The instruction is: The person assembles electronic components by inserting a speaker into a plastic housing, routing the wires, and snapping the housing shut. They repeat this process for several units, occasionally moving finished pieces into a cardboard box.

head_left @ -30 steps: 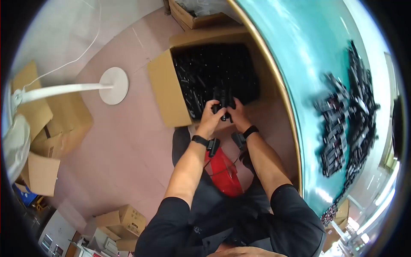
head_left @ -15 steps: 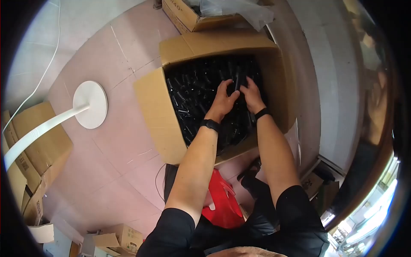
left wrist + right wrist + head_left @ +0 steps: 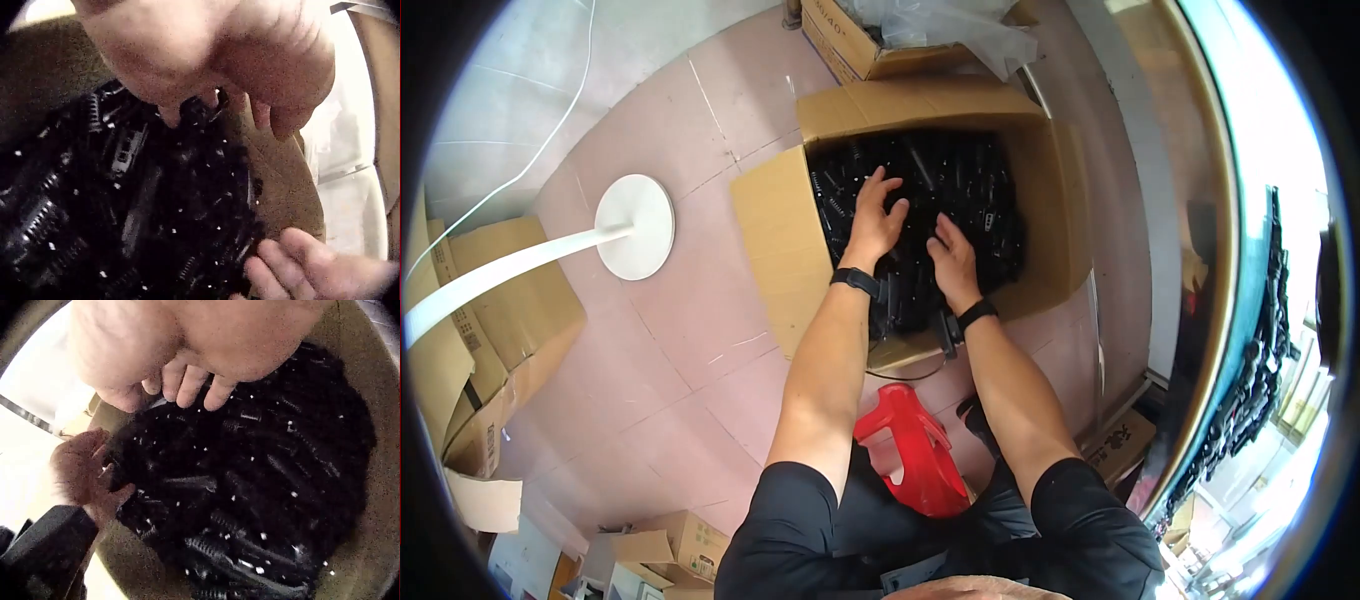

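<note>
A heap of small black pieces [image 3: 915,240], some long and ribbed like springs or combs, fills a cardboard box [image 3: 940,105]. Over the left part of this heap is my left hand [image 3: 877,215], its fingers loosely bent and spread from the thumb. My right hand [image 3: 953,262] is lower and to the right, over the near part of the heap, with relaxed fingers. In the left wrist view the fingertips [image 3: 169,117] of the left hand overlap a dark piece. The right wrist view has the right hand's fingertips [image 3: 217,395] at the heap's edge, gripping nothing visible.
A white round lamp base [image 3: 635,228] stands on the tiled floor to the left. Behind the box is another carton [image 3: 840,40] with clear plastic. A red plastic object [image 3: 915,455] lies between the legs. At right, a table edge [image 3: 1215,300] curves past, with black pieces on top.
A second ago both hands held a bunch of black pieces at the box's near side. They reached over the heap, then came apart, now without the bunch. The head view swung off the teal tabletop.
</note>
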`<state>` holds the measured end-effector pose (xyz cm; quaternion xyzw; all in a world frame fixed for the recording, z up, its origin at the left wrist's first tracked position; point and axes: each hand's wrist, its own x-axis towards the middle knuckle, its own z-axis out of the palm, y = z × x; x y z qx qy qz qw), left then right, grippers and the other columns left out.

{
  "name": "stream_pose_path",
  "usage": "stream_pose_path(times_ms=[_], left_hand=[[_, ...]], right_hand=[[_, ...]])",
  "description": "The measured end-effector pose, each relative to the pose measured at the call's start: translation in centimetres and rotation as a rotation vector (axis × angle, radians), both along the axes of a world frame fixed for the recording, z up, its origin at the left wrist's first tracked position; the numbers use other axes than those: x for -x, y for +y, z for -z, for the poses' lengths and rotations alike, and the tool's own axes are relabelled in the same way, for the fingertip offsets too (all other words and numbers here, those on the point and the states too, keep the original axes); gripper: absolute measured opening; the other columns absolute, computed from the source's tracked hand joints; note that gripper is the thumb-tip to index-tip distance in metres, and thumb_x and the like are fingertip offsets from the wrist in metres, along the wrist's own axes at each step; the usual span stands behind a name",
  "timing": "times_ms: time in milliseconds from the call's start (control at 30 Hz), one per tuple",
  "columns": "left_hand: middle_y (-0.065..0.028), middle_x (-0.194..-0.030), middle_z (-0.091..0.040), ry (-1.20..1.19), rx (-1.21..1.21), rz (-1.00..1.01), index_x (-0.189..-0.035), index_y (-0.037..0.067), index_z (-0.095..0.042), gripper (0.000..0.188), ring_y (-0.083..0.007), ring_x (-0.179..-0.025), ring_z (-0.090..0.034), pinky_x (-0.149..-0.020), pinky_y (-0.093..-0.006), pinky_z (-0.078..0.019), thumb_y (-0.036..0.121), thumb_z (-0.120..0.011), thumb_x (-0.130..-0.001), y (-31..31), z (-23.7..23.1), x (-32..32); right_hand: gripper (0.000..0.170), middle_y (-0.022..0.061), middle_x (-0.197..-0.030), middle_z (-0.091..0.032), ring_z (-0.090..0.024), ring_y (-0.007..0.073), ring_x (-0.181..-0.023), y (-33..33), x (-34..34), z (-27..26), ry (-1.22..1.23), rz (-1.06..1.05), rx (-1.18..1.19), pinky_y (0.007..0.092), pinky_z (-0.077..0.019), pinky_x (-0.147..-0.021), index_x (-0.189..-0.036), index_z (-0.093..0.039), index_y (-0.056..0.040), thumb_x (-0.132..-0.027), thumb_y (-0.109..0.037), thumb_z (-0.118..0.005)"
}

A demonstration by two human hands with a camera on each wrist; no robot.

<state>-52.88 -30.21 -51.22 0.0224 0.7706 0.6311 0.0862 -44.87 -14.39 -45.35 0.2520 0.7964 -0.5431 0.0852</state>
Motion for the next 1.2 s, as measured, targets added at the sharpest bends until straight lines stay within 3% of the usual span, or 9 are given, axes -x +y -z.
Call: stream_pose_path(times_ms=[200,333,400,567,700,833,900,1100,1200], left_hand=[[-0.0226,-0.161,-0.047,-0.033,0.141,-0.015,-0.135,0.008,-0.066,0.043,-0.0415,-0.152,-0.038,-0.126,-0.0468,-0.0307,0.020,-0.073,-0.094,-3.2,-3.7,-2.7],[-0.0179,-0.156,-0.054,0.022,0.029,-0.063,-0.139,0.007,-0.063,0.046,-0.0359,-0.146,-0.048,-0.122,-0.0439,-0.0362,0.025,-0.072,-0.097,-4.2,-7.7,-6.4],[-0.0158,-0.149,-0.060,-0.081,-0.079,-0.047,-0.141,0.006,-0.062,0.045,-0.0289,-0.134,-0.058,-0.115,-0.0400,-0.0443,0.024,-0.071,-0.100,-3.6,-17.6,-8.2],[-0.0138,-0.129,-0.069,0.204,-0.284,-0.098,-0.136,0.002,-0.064,0.040,-0.0212,-0.111,-0.067,-0.098,-0.0353,-0.0532,0.018,-0.072,-0.100,1.2,-34.6,-13.8],[-0.0117,-0.112,-0.073,0.478,-0.242,0.157,-0.127,0.001,-0.068,0.034,-0.0220,-0.097,-0.070,-0.090,-0.0349,-0.0561,0.013,-0.075,-0.097,7.1,-46.4,-19.6],[-0.0149,-0.119,-0.069,0.724,-0.030,0.445,-0.123,0.004,-0.070,0.041,-0.0318,-0.110,-0.065,-0.099,-0.0436,-0.0528,0.022,-0.081,-0.089,16.2,-50.0,-21.6],[-0.0154,-0.125,-0.067,0.927,0.085,0.483,-0.123,0.006,-0.071,0.046,-0.0348,-0.117,-0.062,-0.102,-0.0465,-0.0508,0.028,-0.084,-0.085,19.1,-50.0,-22.9],[-0.0131,-0.137,-0.060,0.805,0.458,0.569,-0.126,0.007,-0.071,0.061,-0.0357,-0.132,-0.054,-0.108,-0.0480,-0.0469,0.041,-0.088,-0.078,22.6,-52.2,-26.1],[-0.0144,-0.136,-0.059,0.735,0.475,0.608,-0.127,0.006,-0.070,0.065,-0.0352,-0.132,-0.053,-0.109,-0.0474,-0.0467,0.041,-0.090,-0.076,22.6,-52.4,-26.6]], right_hand=[[0.052,0.0192,-0.146,-0.062,-0.060,0.0256,-0.135,-2.3,-8.9,-7.1,0.026,0.104,0.228,0.0360,-0.0482,-0.112,-0.151,-0.054,0.0000,-0.100,-0.003,-0.063],[0.042,0.0160,-0.139,-0.066,-0.065,0.0242,-0.126,-4.5,-13.8,-18.1,0.166,-0.130,0.180,0.0363,-0.0525,-0.105,-0.143,-0.060,-0.0017,-0.102,-0.008,-0.064],[0.040,0.0182,-0.137,-0.066,-0.067,0.0284,-0.123,-4.2,-15.2,-24.9,0.382,-0.322,-0.045,0.0381,-0.0542,-0.103,-0.140,-0.062,-0.0010,-0.101,-0.011,-0.065],[0.036,0.0206,-0.132,-0.068,-0.069,0.0349,-0.118,-1.6,-19.7,-42.8,0.644,-0.417,-0.107,0.0422,-0.0570,-0.098,-0.134,-0.068,-0.0020,-0.099,-0.013,-0.068],[0.034,0.0152,-0.121,-0.074,-0.070,0.0230,-0.109,6.2,-27.2,-51.2,0.687,-0.045,-0.480,0.0342,-0.0573,-0.092,-0.131,-0.069,-0.0020,-0.098,-0.010,-0.069],[0.044,0.0112,-0.129,-0.069,-0.066,0.0201,-0.114,16.9,-34.0,-49.4,0.587,0.623,-0.529,0.0327,-0.0537,-0.097,-0.135,-0.067,0.0007,-0.096,-0.017,-0.077],[0.048,0.0137,-0.134,-0.067,-0.064,0.0225,-0.119,20.5,-35.4,-46.2,0.551,0.623,-0.558,0.0341,-0.0515,-0.102,-0.136,-0.066,0.0006,-0.094,-0.019,-0.078],[0.070,0.0279,-0.152,-0.052,-0.046,0.0385,-0.146,24.5,-33.7,-42.7,0.376,0.547,-0.822,0.0441,-0.0369,-0.123,-0.139,-0.063,0.0007,-0.081,-0.032,-0.086],[0.073,0.0283,-0.154,-0.050,-0.047,0.0399,-0.145,24.2,-33.4,-42.8,0.444,0.590,-0.725,0.0442,-0.0383,-0.122,-0.140,-0.063,0.0003,-0.078,-0.029,-0.088]])
